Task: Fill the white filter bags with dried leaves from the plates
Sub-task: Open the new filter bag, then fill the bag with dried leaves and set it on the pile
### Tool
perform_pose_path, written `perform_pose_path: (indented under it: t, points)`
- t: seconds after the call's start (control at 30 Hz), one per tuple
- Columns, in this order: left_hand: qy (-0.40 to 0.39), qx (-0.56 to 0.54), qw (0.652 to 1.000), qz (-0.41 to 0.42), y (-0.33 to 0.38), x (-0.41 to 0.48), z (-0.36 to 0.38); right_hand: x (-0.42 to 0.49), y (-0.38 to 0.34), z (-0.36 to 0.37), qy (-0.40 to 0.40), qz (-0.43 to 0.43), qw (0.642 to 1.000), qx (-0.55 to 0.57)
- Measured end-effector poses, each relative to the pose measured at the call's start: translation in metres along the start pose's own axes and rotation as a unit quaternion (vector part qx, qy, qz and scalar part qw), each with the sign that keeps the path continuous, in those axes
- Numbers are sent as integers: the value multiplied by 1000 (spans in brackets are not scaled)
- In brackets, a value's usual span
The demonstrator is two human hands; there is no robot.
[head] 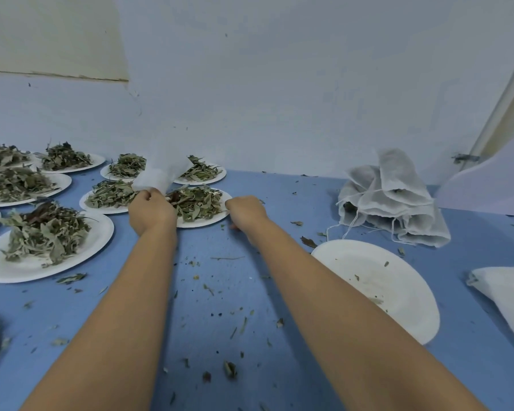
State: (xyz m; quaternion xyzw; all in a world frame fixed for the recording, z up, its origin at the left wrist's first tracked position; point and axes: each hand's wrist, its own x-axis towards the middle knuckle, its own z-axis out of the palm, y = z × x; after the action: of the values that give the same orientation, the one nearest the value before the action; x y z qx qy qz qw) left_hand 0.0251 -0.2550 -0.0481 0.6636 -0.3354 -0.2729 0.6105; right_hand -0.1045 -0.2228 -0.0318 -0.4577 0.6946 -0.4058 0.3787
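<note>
The left hand (150, 210) grips a white bag (163, 170) by its lower end and holds it up, over the far-left rim of a plate (204, 222) heaped with leaves (198, 203). This plate sits mid-counter towards the far edge. The right hand (245, 210) is curled at the plate's right rim; I cannot tell whether it grips it. More heaped plates (27, 265) fill the left side of the counter (220, 292). An emptied plate (398, 292) lies right of the arms, and a pile of bags (398, 203) is near the far right corner.

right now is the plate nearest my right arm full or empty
Almost empty: the plate shows bare white with only a few leaf crumbs, no pile.
</note>
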Motion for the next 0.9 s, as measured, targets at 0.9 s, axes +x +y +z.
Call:
perform_pose_path:
  t: [0.9]
  points:
    - [-136, -82, 987, -33, 25, -197, -4, -133, 74, -177, 243, -47, 968, -43]
